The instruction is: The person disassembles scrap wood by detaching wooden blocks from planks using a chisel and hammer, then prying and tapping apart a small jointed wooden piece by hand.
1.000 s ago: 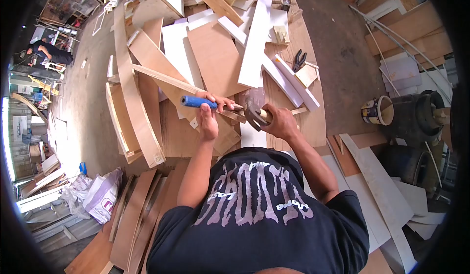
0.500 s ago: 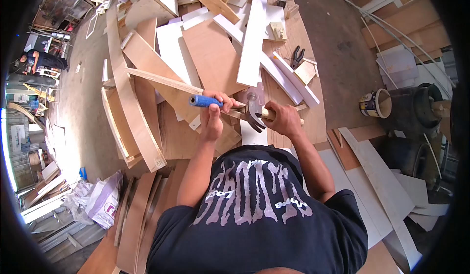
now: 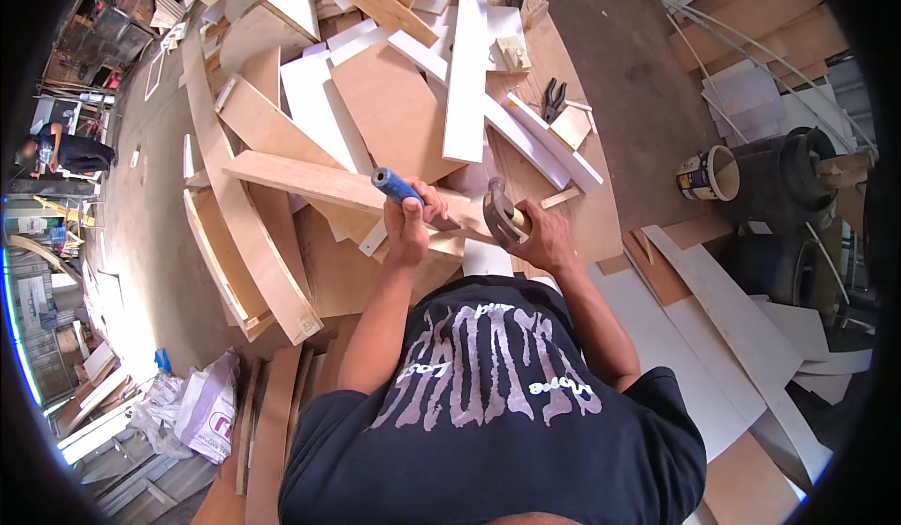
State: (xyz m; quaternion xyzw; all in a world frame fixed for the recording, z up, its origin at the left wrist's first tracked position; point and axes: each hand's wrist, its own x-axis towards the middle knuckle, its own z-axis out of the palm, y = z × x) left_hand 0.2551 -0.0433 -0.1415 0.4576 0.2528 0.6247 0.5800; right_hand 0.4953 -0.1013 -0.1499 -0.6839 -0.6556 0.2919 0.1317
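Note:
My left hand (image 3: 410, 223) is closed around a tool with a blue tubular handle (image 3: 395, 185), its end pointing up and left. The tool's working end is hard to make out. A long wooden board (image 3: 310, 178) runs beneath this hand toward the right hand; whether the fingers also grip it is unclear. My right hand (image 3: 546, 237) is wrapped round the wooden handle of a claw hammer (image 3: 498, 208), close to its head. The hammer head sits between the two hands, over the board's near end. A white panel (image 3: 486, 258) lies just below, near my shirt.
The worktable (image 3: 591, 215) bears a plywood panel (image 3: 389, 103), a white board (image 3: 465, 75), pliers (image 3: 554, 99) and offcuts. A long frame (image 3: 246, 187) lines its left edge. A bucket (image 3: 709, 176) stands right, beside a black drum (image 3: 784, 173). Another person (image 3: 70, 150) is far left.
The blue handle has tilted more steeply, and the board under my left hand has turned to show its broad face. The hammer head has turned and shifted slightly right. The view has shifted a little.

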